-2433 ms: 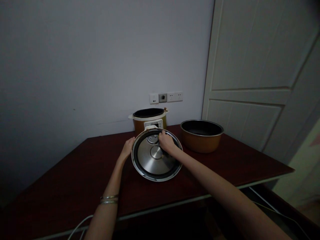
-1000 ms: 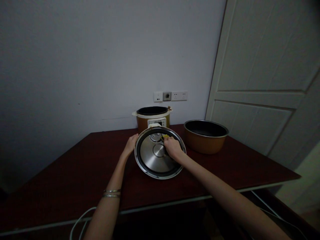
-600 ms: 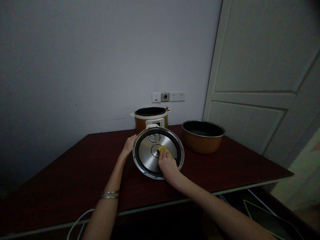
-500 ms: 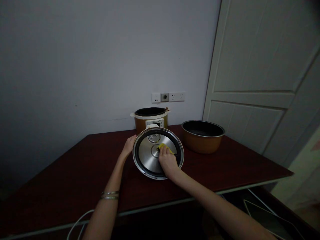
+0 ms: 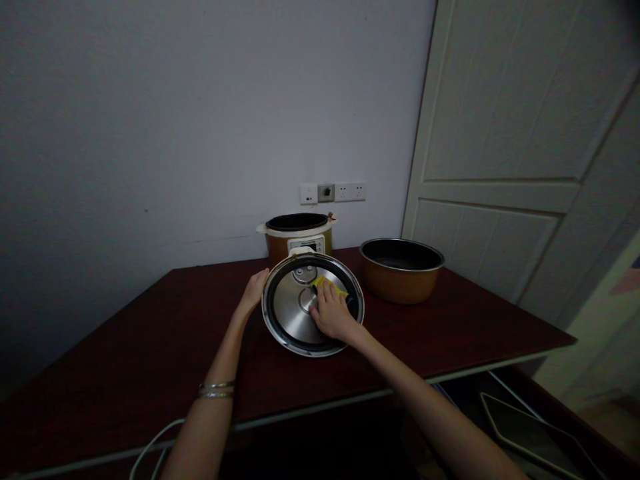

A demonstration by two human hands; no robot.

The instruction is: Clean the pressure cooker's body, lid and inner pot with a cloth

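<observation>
A round rice cooker lid stands tilted on the dark red table, its metal inner face with a black ring toward me. My left hand grips the lid's left rim, its fingertips hidden behind it. Against the metal face, my right hand presses a yellow cloth, fingers spread over it and the thumb apart. Right behind the lid is the rice cooker body, gold and white with a control panel and its top uncovered.
An orange-brown inner pot with a dark inside sits at the right of the table. Wall sockets are behind. An open drawer juts out below the table edge at right; a white cable hangs at front left.
My right hand has moved slightly up across the lid, and its fingers have gone from bunched to flatter and more spread on the cloth. The left hand keeps its hold.
</observation>
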